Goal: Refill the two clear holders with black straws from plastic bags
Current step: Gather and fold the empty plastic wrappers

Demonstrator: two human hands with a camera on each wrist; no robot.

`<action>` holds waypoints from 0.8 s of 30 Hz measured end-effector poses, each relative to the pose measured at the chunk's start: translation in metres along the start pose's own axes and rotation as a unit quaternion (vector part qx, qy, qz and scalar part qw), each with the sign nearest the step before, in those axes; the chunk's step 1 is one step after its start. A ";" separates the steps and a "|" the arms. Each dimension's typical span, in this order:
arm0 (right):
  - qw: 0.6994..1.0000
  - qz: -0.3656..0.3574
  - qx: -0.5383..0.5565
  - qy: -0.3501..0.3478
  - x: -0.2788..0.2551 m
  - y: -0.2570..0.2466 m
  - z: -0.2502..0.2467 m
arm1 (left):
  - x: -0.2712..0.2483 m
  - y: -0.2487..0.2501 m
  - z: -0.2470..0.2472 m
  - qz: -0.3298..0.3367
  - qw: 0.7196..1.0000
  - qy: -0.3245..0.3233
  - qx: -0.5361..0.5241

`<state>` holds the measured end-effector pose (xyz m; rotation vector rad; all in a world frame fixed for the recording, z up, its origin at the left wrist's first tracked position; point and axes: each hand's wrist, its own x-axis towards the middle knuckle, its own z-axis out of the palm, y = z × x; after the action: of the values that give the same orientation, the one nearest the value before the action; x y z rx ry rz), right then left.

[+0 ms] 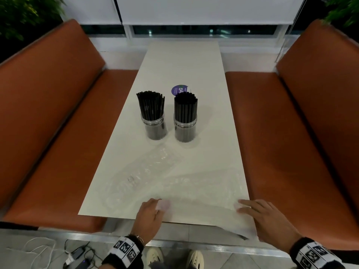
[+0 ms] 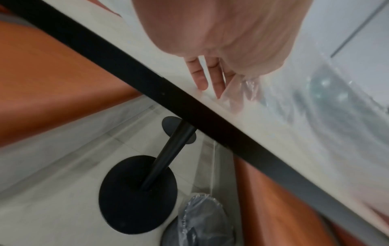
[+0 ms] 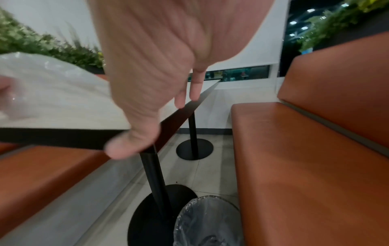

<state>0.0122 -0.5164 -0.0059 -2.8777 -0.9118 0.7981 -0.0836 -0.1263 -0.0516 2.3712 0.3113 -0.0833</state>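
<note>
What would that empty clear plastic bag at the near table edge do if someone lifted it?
The plastic bag looks thin, crinkled and empty, so it would probably flop and sag. Part of it hangs over the table edge, so it may slide easily. The left hand already pinches one corner, which seems enough to lift it.

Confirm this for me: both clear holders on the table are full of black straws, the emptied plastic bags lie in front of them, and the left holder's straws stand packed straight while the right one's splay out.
One detail is swapped. In the head view the left holder's black straws splay out, while the right holder's stand packed straight. Both are full, and the emptied plastic bags lie on the table in front of them.
</note>
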 end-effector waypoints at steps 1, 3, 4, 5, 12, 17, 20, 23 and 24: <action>1.000 0.009 -0.012 0.005 -0.001 0.004 -0.001 | 0.003 0.002 0.001 -0.017 1.000 0.002 -0.015; 0.998 -0.005 -0.015 0.059 0.002 0.006 0.003 | 0.008 0.005 0.003 -0.046 0.998 0.009 -0.048; 0.997 0.016 0.015 0.075 0.004 0.004 0.003 | 0.010 0.005 0.004 -0.055 0.997 0.014 -0.057; 0.993 0.039 0.058 0.099 0.009 0.002 0.006 | 0.010 0.008 0.004 -0.061 0.996 0.020 -0.066; 0.937 0.173 0.271 0.136 0.043 -0.014 0.002 | 0.017 0.018 0.006 -0.142 0.989 0.036 -0.015; 0.923 0.236 0.271 0.137 0.061 -0.009 0.010 | 0.028 0.028 0.006 -0.206 0.977 0.041 0.048; 0.907 0.266 0.277 0.172 0.061 -0.013 0.009 | 0.031 0.029 0.007 -0.210 0.975 0.052 0.052; 0.893 0.277 0.307 0.176 0.063 -0.013 0.008 | 0.036 0.033 0.004 -0.201 0.978 0.015 0.056; 0.894 0.281 0.306 0.167 0.064 -0.012 0.006 | 0.037 0.036 0.001 -0.197 0.979 -0.002 0.059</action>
<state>0.0477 -0.4727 -0.0387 -2.5513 0.2090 0.4509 -0.0383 -0.1453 -0.0337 2.3937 0.7905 -0.2989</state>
